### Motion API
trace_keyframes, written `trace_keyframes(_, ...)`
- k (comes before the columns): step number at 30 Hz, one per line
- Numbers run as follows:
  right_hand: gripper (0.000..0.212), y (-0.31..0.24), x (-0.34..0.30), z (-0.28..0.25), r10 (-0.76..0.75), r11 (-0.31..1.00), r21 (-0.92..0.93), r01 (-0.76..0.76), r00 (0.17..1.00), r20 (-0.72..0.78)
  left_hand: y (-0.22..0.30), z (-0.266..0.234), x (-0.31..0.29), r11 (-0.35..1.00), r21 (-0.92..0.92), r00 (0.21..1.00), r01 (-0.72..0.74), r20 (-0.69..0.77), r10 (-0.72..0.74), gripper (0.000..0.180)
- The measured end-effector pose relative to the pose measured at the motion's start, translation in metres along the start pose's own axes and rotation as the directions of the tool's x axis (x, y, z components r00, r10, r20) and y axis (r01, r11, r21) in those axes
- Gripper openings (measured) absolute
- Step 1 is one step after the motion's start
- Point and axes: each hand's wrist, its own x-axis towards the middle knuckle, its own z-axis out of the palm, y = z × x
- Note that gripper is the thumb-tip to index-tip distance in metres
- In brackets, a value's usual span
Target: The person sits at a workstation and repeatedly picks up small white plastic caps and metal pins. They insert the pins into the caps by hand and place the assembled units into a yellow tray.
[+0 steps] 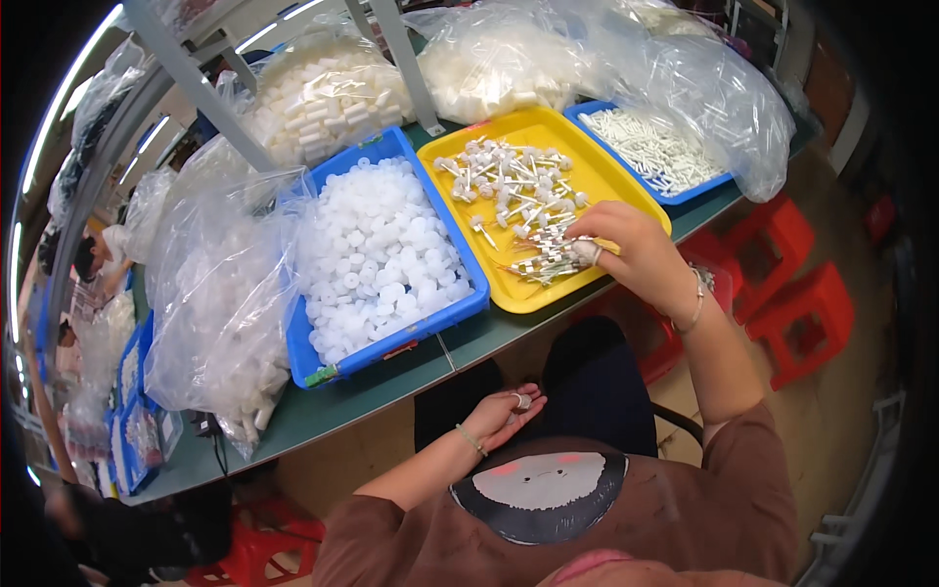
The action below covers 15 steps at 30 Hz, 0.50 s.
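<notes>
Over the near right side of a yellow tray (533, 303), my right hand (641, 249) has its fingers closed on a small white plastic piece (587, 251). Under those fingertips lie several thin white sticks with fine wire-like ends (550, 259). Farther back in the same tray is a heap of white stems with round caps (514, 176). Near my lap, my left hand (499, 416) is turned palm up. Its fingers curl around a small white round piece (523, 399), partly hidden by them.
A blue tray (469, 305) full of translucent white round pieces stands left of the yellow one. Another blue tray (685, 196) with thin white tubes stands at the right. Clear plastic bags (220, 303) of white parts crowd the green table (381, 416). Red stools (807, 323) stand at right.
</notes>
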Motion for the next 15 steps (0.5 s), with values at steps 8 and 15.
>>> trace_keyframes(8,0.011,-0.002,0.029,0.030,0.064,0.979,-0.204,0.019,0.917,0.393,-0.002,0.024,-0.023,0.973,0.138,0.965,-0.186,0.215,0.154,0.031)
trace_keyframes(15,0.009,0.000,0.025,0.046,0.009,0.984,-0.170,0.049,0.946,0.323,0.021,0.033,-0.038,0.980,0.127,0.961,-0.156,0.251,0.120,0.040)
